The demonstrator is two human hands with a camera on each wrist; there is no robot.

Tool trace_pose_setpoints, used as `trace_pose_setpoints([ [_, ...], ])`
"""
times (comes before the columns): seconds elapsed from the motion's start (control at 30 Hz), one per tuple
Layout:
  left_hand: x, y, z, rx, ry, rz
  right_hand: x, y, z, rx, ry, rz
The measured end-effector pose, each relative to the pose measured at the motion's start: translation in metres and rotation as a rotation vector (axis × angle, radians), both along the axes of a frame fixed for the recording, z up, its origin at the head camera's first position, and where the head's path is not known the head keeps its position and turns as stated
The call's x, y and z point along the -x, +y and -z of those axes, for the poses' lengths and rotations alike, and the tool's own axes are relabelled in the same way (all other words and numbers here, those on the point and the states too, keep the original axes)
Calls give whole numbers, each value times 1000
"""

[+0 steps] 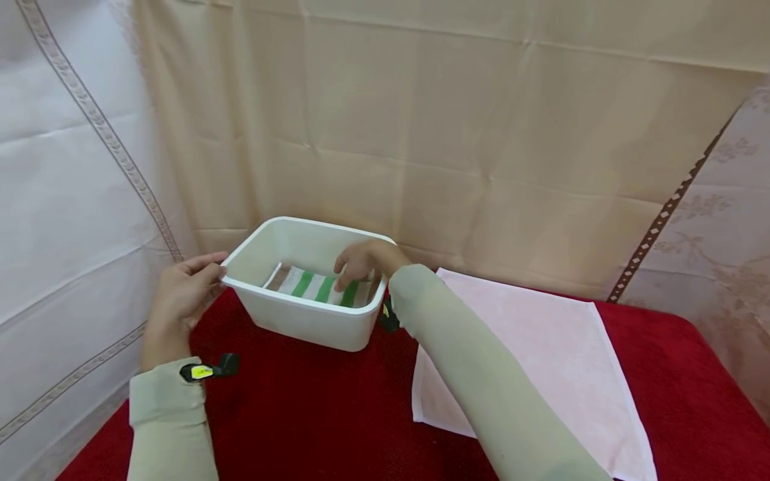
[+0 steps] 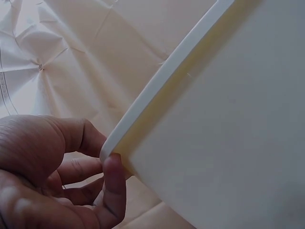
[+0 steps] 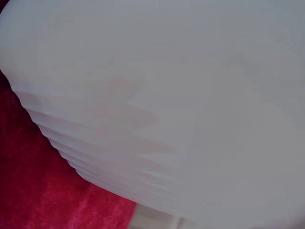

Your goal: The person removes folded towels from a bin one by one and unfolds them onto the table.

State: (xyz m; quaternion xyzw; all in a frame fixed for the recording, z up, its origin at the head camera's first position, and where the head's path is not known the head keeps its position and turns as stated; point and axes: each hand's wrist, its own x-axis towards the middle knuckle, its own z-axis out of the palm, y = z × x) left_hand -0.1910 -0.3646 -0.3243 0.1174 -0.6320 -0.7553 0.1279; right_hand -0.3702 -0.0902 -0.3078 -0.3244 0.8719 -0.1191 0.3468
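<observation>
- Tub: white, upright, on red-covered desk, near the beige curtain.
- Striped cloth: inside tub, on the bottom; green, white and brown bands, right end partly under the hand.
- Left hand: pinching tub rim at its left corner, thumb and fingertips on either side of the edge; left wrist view agrees.
- Right hand: reached in over tub's right side, fingers bent downward at the cloth. Cannot tell if it grips or only touches; right wrist view is mostly a blurred pale surface.
- Pink towel: spread on desk, right of tub, partly behind right sleeve.
- White patterned curtains: left and right.
</observation>
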Motion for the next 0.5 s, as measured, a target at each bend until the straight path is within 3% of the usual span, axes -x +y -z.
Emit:
trace_pose_setpoints([
  [0.23,-1,0,0,31,-10,-5,0,0,5,-23,-47,-9],
  [0.5,-1,2,0,39,-25,-20,-2,0,5,-86,-15,-82],
])
